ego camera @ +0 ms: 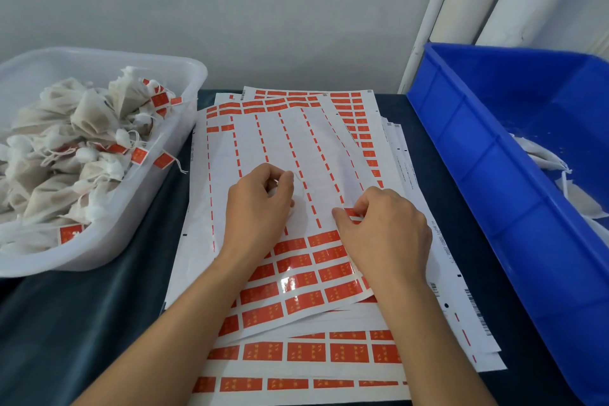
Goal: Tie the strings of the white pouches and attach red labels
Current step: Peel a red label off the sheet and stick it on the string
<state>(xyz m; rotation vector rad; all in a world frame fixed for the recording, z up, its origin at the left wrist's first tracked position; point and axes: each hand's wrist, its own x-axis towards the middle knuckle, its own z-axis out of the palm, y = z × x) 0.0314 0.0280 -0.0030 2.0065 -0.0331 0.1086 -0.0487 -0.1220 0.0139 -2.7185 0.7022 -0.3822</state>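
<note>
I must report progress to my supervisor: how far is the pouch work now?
Done: the clear plastic tub holds many tied white pouches with red labels. In hand: the right hand pinches a red label on the top label sheet; the left hand holds something white. Left: unlabelled white pouches in the blue plastic bin.

Two bare forearms reach in from the lower edge of the head view — no sleeves, cuffs or gloves show anywhere along them. The left hand and the right hand are bare too, with no rings, watch or wristband in sight. The fingernails that show are short and unpainted — plain, with no markings.
</note>
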